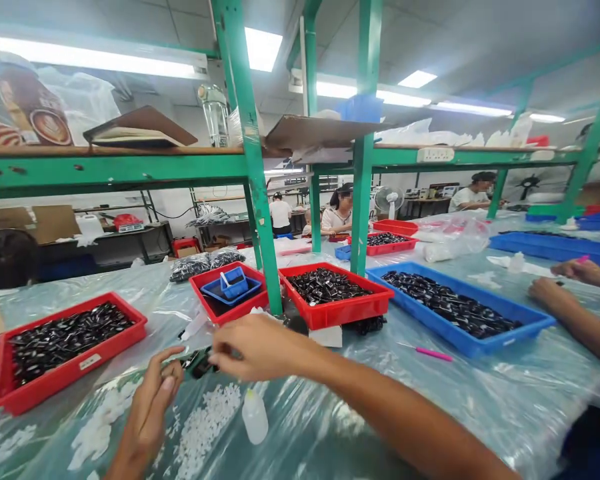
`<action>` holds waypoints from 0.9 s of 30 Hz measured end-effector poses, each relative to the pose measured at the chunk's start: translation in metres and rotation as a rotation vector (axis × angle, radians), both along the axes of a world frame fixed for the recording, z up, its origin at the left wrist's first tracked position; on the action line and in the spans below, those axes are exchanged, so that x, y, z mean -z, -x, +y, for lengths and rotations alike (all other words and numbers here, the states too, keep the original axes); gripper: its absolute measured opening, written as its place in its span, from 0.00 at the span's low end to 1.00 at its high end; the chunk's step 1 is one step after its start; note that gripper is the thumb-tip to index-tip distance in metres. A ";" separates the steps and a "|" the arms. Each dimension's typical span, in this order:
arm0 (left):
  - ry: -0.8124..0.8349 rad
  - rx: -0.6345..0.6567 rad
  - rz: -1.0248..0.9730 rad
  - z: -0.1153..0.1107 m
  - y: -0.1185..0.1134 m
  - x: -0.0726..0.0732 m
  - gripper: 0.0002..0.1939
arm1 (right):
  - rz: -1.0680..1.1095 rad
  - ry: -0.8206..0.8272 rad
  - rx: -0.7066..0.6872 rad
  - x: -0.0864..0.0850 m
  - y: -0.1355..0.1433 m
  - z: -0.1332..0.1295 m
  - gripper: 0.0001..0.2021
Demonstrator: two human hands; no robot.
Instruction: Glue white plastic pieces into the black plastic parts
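Observation:
My left hand (153, 393) is closed at the lower left, with its fingertips at one end of a small black part (196, 365). From the right, my right hand (255, 347) reaches across with thumb and fingers pinched at the other end of that part. What the right fingertips hold is too small to make out. Just below the hands, a heap of tiny white pieces (207, 420) lies on the plastic sheet. A small translucent bottle with a yellowish tip (255, 419) stands beside the heap. White crumpled scraps (100, 420) lie near my left wrist.
Red trays of black parts stand at left (120, 353) and centre (350, 312), with a blue tray (500, 343) to the right. Green posts (263, 200) rise from the table. A pink-handled tool (433, 354) lies before the blue tray. A co-worker's hands (555, 293) are at far right.

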State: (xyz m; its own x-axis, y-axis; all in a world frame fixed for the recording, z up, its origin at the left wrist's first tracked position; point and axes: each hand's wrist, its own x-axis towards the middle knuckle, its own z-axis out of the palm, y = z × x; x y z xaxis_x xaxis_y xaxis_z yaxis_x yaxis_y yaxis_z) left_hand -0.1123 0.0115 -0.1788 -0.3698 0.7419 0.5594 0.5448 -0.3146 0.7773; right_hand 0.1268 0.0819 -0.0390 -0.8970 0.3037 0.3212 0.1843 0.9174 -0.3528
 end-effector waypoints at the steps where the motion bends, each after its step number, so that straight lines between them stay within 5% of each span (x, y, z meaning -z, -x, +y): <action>1: 0.041 0.025 0.001 0.002 0.007 0.001 0.30 | 0.001 0.039 0.003 -0.001 -0.021 0.002 0.07; 5: 0.164 -0.015 0.070 0.004 0.025 -0.001 0.25 | -0.106 0.260 0.026 -0.010 -0.140 0.011 0.21; 7: 0.204 -0.061 0.136 0.003 0.022 -0.007 0.24 | -0.083 0.273 0.143 -0.024 -0.210 0.021 0.26; 9: 0.206 -0.090 0.210 0.003 0.016 -0.014 0.22 | 0.119 0.137 0.457 -0.038 -0.275 0.044 0.25; 12: 0.222 -0.083 0.249 0.005 0.010 -0.016 0.22 | 0.145 -0.144 0.698 -0.043 -0.351 0.095 0.22; 15: 0.234 -0.091 0.237 0.006 0.012 -0.011 0.22 | 0.101 -0.415 0.790 -0.036 -0.392 0.128 0.20; 18: 0.213 -0.117 0.241 0.007 0.018 -0.006 0.22 | 0.114 -0.503 0.797 -0.038 -0.392 0.130 0.15; 20: 0.198 -0.122 0.256 0.007 0.020 -0.006 0.21 | 0.118 -0.551 0.748 -0.041 -0.365 0.118 0.13; 24: 0.102 -0.198 0.250 0.005 0.024 -0.011 0.19 | 0.192 -0.693 0.469 -0.036 -0.263 0.071 0.12; 27: 0.059 -0.279 0.272 0.002 0.030 -0.017 0.17 | 0.230 -0.527 0.161 -0.015 -0.172 0.034 0.12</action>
State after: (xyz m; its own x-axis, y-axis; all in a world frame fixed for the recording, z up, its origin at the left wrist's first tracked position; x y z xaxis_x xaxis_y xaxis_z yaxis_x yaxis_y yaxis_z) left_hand -0.1423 0.0133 -0.1623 -0.4061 0.6675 0.6241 0.7915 -0.0844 0.6053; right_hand 0.2990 0.1154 -0.0241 -0.7422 0.1775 0.6462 0.3088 0.9464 0.0947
